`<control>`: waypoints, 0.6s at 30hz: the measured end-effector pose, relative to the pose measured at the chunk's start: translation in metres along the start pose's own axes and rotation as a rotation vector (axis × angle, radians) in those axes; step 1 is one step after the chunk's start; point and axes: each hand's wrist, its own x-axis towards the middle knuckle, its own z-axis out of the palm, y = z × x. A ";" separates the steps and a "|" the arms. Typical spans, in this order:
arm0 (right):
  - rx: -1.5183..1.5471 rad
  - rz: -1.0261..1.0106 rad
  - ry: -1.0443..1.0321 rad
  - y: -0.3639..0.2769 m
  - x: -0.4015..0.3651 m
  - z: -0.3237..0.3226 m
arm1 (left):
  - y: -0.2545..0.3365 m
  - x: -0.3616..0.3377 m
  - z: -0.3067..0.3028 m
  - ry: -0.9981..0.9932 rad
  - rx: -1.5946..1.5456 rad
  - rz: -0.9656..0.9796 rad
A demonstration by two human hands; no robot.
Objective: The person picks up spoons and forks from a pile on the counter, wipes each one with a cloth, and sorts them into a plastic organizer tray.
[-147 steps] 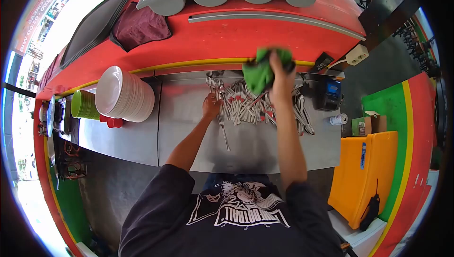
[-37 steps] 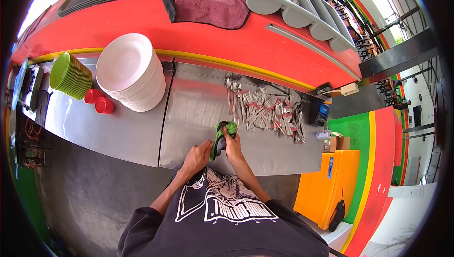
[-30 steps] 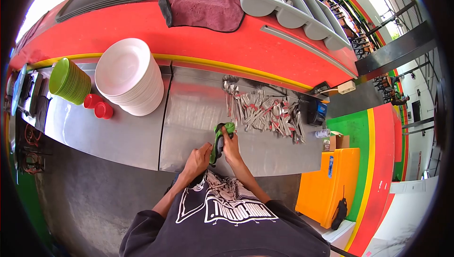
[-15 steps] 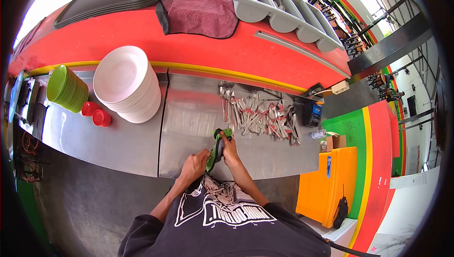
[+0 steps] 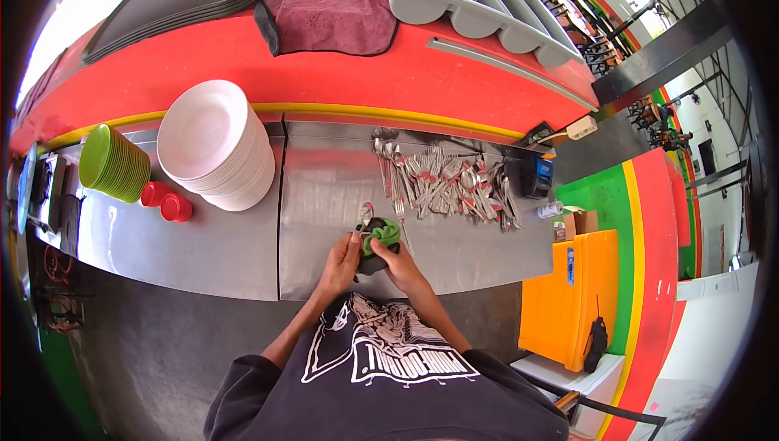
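My left hand (image 5: 343,262) is closed round the handle of a spoon (image 5: 367,213), whose bowl points up and away from me. A green and black cloth (image 5: 383,235) is bunched in my right hand (image 5: 399,265), close against the spoon's handle. Both hands are near the front edge of the steel counter (image 5: 324,189). Just beyond them lies a fork (image 5: 400,210), apart from the heap of mixed forks and spoons (image 5: 458,185) at the back right.
To the left stand stacked white plates (image 5: 215,141), stacked green bowls (image 5: 115,163) and two red cups (image 5: 175,206). The raised red ledge (image 5: 341,76) bears black trays (image 5: 182,3), a maroon cloth (image 5: 329,15) and a grey cutlery tray (image 5: 479,11). An orange cabinet (image 5: 568,303) is at right.
A spoon's bowl now shows above my left hand. The green and black cloth has gone from hanging long between my hands to bunched up. A fork lies visible beyond them.
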 end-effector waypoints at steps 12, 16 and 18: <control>-0.261 -0.071 0.041 -0.025 0.004 0.030 | 0.023 -0.022 -0.008 -0.015 0.677 0.171; -0.312 -0.160 0.084 -0.023 0.006 0.041 | 0.029 -0.020 -0.022 0.068 0.750 0.292; -0.376 -0.174 0.067 -0.027 0.006 0.043 | 0.034 -0.016 -0.026 0.170 0.648 0.343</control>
